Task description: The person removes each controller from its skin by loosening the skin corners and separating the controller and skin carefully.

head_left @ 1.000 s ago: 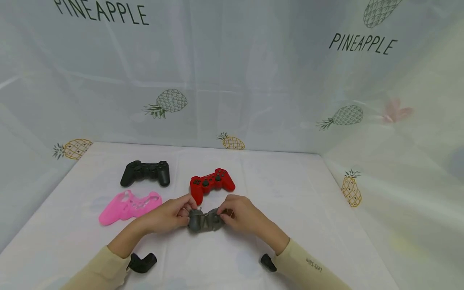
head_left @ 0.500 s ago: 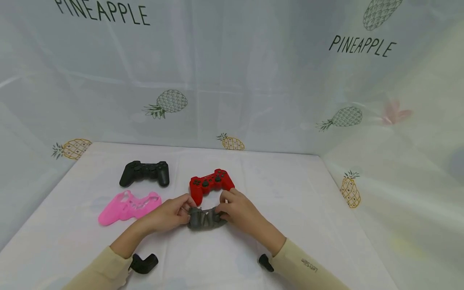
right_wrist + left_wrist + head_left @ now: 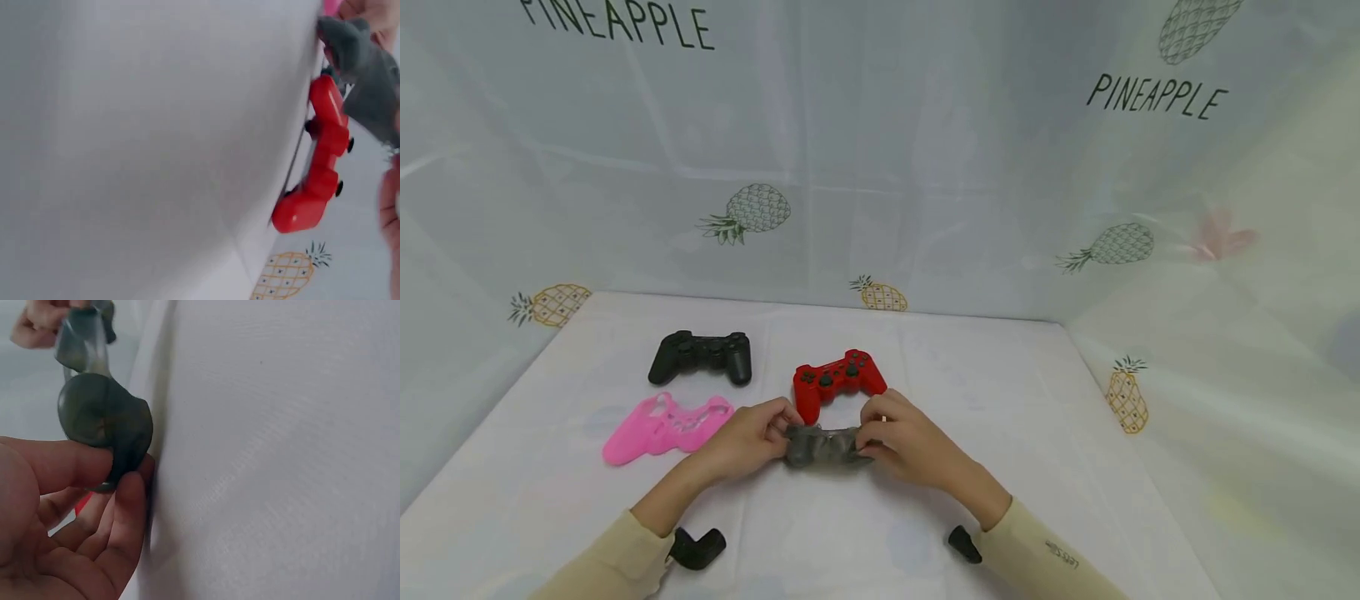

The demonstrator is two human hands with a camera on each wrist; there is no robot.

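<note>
A grey-green, soft silicone controller cover (image 3: 826,448) is held between my two hands just in front of the red game controller (image 3: 837,382). My left hand (image 3: 748,442) pinches its left end between thumb and fingers. In the left wrist view the cover (image 3: 103,415) looks thin, rounded and partly see-through. At the other end, my right hand (image 3: 910,442) pinches the cover's right side, and its fingers hide that part. The right wrist view is blurred, with the cover (image 3: 365,69) stretching toward the right hand (image 3: 390,212).
To the left lies a pink silicone controller cover (image 3: 666,429), close to my left forearm. Behind it rests a black game controller (image 3: 702,358). The white tabletop (image 3: 992,400) meets a pineapple-print sheet (image 3: 925,167) at the back. Black devices (image 3: 698,548) sit at my wrists.
My right hand first goes slightly left and up, then back right, pulling the cover out flatter and wider. The left hand keeps its hold, nearly still. The controllers and pink cover stay in place.
</note>
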